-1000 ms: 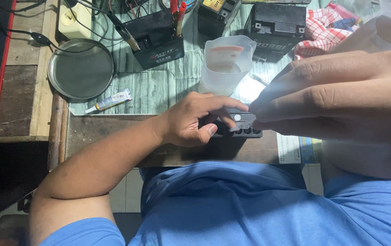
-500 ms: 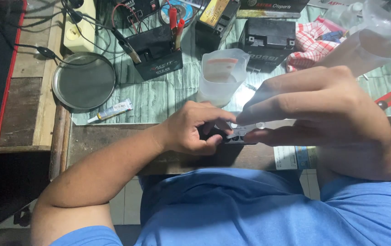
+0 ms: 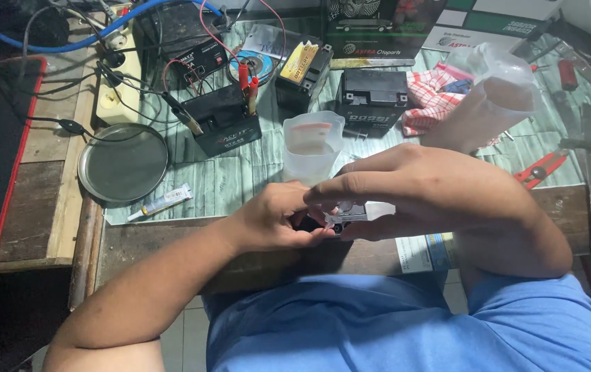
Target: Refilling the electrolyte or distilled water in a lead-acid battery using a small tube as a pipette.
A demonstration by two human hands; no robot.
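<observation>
Two bare hands meet at the near edge of a workbench (image 3: 171,241) in the head view, both closed around one small black battery (image 3: 317,224), which lies at that edge just in front of the person's blue shirt (image 3: 392,324). The left hand (image 3: 278,219) curls over the battery's left end, fingers bent and gripping it. The right hand (image 3: 433,189) comes in from the right, its thumb and forefinger pinched on a small pale piece (image 3: 363,211) pressed against the battery's top; what that piece is cannot be told. Most of the battery is hidden under the two hands.

Just beyond the hands stands a clear plastic measuring cup (image 3: 311,146) on the green patterned mat (image 3: 233,176). Farther back sit three more black batteries: one at the left (image 3: 225,128) with red clips on its posts, one with a yellow label (image 3: 302,73), and one to the right (image 3: 371,94). A red checked cloth (image 3: 433,100) lies right of them, partly behind a cloudy plastic bag (image 3: 495,93). A round metal tray (image 3: 123,163) rests at the left side, with a small glue tube (image 3: 161,202) near it. Red-handled pliers (image 3: 542,167) lie on the right. A printed paper sheet (image 3: 425,253) sits under the right wrist at the bench edge.
</observation>
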